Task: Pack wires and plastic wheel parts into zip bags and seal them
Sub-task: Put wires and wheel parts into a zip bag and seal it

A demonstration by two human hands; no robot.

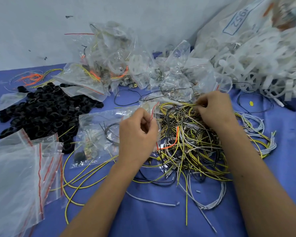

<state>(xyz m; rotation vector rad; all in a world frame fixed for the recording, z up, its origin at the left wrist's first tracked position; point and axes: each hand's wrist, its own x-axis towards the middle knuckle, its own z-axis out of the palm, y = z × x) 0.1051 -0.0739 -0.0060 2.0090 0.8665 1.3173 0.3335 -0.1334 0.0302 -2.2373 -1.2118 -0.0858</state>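
Empty zip bags (15, 177) lie at the tabletop's (152, 219) left edge, black rings (44, 110) behind them. Left hand (137, 135) pinches a bag's red strip mid-table; right hand (214, 108) pinches a yellow wire from the wire tangle (191, 147). White wheel parts (263, 69) crowd the far right corner.

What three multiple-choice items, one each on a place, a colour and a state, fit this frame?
1. Where is the black ring pile relative to the wire tangle?
A. on the person's left
B. on the person's right
C. under it

2. What colour are the seal strips on the empty bags?
A. blue
B. red
C. green

3. What is the left hand doing?
A. lying flat
B. holding a ring
C. pinching a bag's red-striped edge

Answers: 1 A, the rings lie left of the tangle. 2 B, the strips are red. 3 C, the fingers close on the edge.
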